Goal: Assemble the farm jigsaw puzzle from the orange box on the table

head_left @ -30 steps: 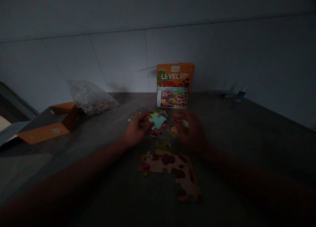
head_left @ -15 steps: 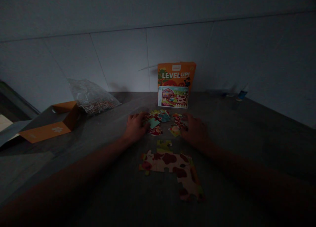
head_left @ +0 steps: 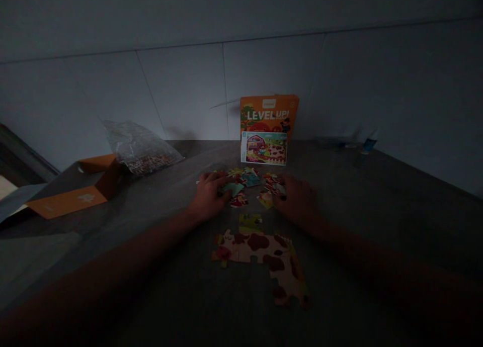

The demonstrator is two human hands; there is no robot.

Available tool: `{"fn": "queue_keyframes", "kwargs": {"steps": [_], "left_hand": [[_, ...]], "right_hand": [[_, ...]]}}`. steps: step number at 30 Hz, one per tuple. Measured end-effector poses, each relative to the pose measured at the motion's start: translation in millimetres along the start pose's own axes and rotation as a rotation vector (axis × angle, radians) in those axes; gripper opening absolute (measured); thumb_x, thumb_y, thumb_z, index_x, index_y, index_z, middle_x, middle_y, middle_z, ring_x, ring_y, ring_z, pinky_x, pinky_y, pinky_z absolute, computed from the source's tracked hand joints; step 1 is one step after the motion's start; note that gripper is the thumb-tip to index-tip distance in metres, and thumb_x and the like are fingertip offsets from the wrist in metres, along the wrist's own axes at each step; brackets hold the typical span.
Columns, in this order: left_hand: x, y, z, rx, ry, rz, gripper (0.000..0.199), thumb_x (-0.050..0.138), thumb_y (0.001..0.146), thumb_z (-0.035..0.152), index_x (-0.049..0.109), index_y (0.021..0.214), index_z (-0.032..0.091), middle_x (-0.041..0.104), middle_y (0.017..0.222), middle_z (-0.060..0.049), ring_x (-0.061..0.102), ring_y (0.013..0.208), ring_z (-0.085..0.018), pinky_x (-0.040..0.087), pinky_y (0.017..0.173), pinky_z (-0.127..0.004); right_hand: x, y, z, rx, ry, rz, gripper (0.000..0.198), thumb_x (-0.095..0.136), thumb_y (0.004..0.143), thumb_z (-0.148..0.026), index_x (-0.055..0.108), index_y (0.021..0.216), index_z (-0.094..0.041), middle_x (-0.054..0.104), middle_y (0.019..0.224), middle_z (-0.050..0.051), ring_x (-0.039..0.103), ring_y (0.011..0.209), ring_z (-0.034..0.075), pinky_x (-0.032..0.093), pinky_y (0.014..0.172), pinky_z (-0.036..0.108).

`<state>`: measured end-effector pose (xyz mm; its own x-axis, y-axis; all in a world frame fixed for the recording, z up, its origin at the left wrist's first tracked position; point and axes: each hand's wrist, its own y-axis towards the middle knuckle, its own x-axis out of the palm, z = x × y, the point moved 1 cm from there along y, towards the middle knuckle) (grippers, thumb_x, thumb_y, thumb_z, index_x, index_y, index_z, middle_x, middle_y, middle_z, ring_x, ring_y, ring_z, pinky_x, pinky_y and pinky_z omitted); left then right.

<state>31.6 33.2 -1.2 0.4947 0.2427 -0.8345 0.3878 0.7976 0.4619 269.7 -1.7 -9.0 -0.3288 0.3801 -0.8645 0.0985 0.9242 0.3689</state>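
Over the left part of a loose pile of puzzle pieces [head_left: 249, 177] rests my left hand [head_left: 210, 193], fingers apart. Its thumb and forefinger lie around a pale green puzzle piece [head_left: 234, 187]; a firm grip on it is not visible. My right hand [head_left: 299, 197] is open at the right edge of a second cluster of pieces [head_left: 272, 183], fingertips touching or close to them. Nearer to me, joined puzzle pieces form part of a spotted cow [head_left: 258, 242]. A single green piece [head_left: 250, 222] lies just above the cow's back.
An orange "LEVEL UP!" box [head_left: 269, 105] stands near the wall, a farm picture card [head_left: 264, 148] leaning against it. On the left are an open orange box [head_left: 71, 196] and a clear plastic bag [head_left: 141, 151] with pieces inside. A small blue-labelled item [head_left: 369, 145] stands back right.
My left hand has shifted slightly over the pile, its forefinger reaching further right, and the pale green piece has moved a little left. My right hand has edged slightly left. The cow section is unchanged.
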Motion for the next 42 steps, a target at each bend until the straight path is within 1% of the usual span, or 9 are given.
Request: {"fn": "queue_keyframes", "kwargs": {"steps": [10, 14, 18, 22, 26, 29, 32, 36, 42], "left_hand": [[-0.5, -0.2, 0.6, 0.025, -0.005, -0.015, 0.032, 0.056, 0.084, 0.022, 0.068, 0.113, 0.023, 0.063, 0.120, -0.007, 0.052, 0.117, -0.026, 0.038, 0.103, -0.046], [-3.8, -1.4, 7.1, 0.073, -0.032, -0.027, 0.038, 0.054, 0.085, 0.021, 0.065, 0.121, 0.022, 0.063, 0.121, -0.007, 0.053, 0.116, -0.026, 0.040, 0.102, -0.046], [-5.1, -4.3, 12.4, 0.121, -0.075, -0.041, 0.044, 0.054, 0.087, 0.022, 0.059, 0.130, 0.022, 0.065, 0.121, -0.007, 0.048, 0.122, -0.027, 0.042, 0.103, -0.046], [-5.3, -7.9, 16.1, 0.264, -0.156, -0.091, 0.056, 0.055, 0.088, 0.024, 0.045, 0.143, 0.024, 0.063, 0.126, -0.008, 0.047, 0.126, -0.025, 0.039, 0.108, -0.045], [-4.6, -10.7, 17.4, 0.339, -0.165, -0.159, 0.045, 0.056, 0.090, 0.026, 0.054, 0.136, 0.027, 0.055, 0.137, -0.007, 0.042, 0.134, -0.026, 0.036, 0.111, -0.047], [-4.7, -10.1, 16.2, 0.365, -0.198, -0.124, 0.035, 0.055, 0.093, 0.027, 0.062, 0.127, 0.026, 0.064, 0.127, -0.007, 0.045, 0.133, -0.025, 0.037, 0.111, -0.049], [-5.5, -8.2, 14.7, 0.395, -0.236, -0.044, 0.031, 0.055, 0.093, 0.027, 0.066, 0.122, 0.025, 0.072, 0.112, -0.006, 0.048, 0.130, -0.024, 0.035, 0.112, -0.049], [-6.3, -6.9, 14.5, 0.364, -0.235, -0.033, 0.030, 0.056, 0.092, 0.028, 0.067, 0.120, 0.026, 0.070, 0.115, -0.007, 0.046, 0.133, -0.025, 0.037, 0.111, -0.050], [-7.9, -7.7, 16.0, 0.354, -0.220, -0.025, 0.032, 0.057, 0.091, 0.026, 0.067, 0.121, 0.024, 0.067, 0.122, -0.009, 0.044, 0.134, -0.026, 0.039, 0.110, -0.050]], "right_hand": [[-7.8, 1.8, -0.3, -0.117, -0.030, 0.032, 0.033, 0.046, 0.090, -0.019, 0.068, 0.114, -0.014, 0.070, 0.111, 0.013, 0.059, 0.105, 0.029, 0.044, 0.091, 0.043], [-10.4, 2.2, -0.6, -0.202, 0.023, 0.105, 0.035, 0.041, 0.092, -0.016, 0.069, 0.112, -0.012, 0.071, 0.107, 0.014, 0.061, 0.098, 0.028, 0.048, 0.087, 0.041], [-13.0, -2.3, -6.2, -0.368, 0.142, 0.175, 0.036, 0.039, 0.094, -0.018, 0.068, 0.116, -0.016, 0.072, 0.105, 0.011, 0.062, 0.096, 0.026, 0.050, 0.086, 0.041], [-12.2, -6.9, -11.0, -0.609, 0.268, 0.152, 0.034, 0.040, 0.095, -0.018, 0.068, 0.115, -0.021, 0.072, 0.107, 0.008, 0.063, 0.101, 0.022, 0.050, 0.091, 0.039], [-9.2, -7.8, -11.5, -0.778, 0.332, 0.131, 0.030, 0.043, 0.095, -0.019, 0.069, 0.110, -0.021, 0.072, 0.109, 0.007, 0.064, 0.104, 0.021, 0.048, 0.095, 0.040], [-8.6, -7.4, -11.9, -0.755, 0.352, 0.140, 0.026, 0.046, 0.093, -0.017, 0.070, 0.103, -0.018, 0.072, 0.108, 0.008, 0.064, 0.104, 0.021, 0.048, 0.095, 0.039], [-8.5, -7.3, -12.5, -0.640, 0.357, 0.100, 0.027, 0.051, 0.087, -0.015, 0.066, 0.109, -0.017, 0.070, 0.109, 0.010, 0.063, 0.106, 0.022, 0.049, 0.093, 0.039], [-7.9, -6.8, -12.9, -0.529, 0.366, 0.048, 0.034, 0.056, 0.082, -0.016, 0.060, 0.116, -0.018, 0.066, 0.115, 0.011, 0.061, 0.109, 0.025, 0.047, 0.095, 0.041], [-7.3, -5.9, -12.5, -0.541, 0.394, 0.070, 0.031, 0.057, 0.082, -0.016, 0.061, 0.112, -0.019, 0.065, 0.114, 0.011, 0.060, 0.111, 0.025, 0.048, 0.095, 0.041]]}}
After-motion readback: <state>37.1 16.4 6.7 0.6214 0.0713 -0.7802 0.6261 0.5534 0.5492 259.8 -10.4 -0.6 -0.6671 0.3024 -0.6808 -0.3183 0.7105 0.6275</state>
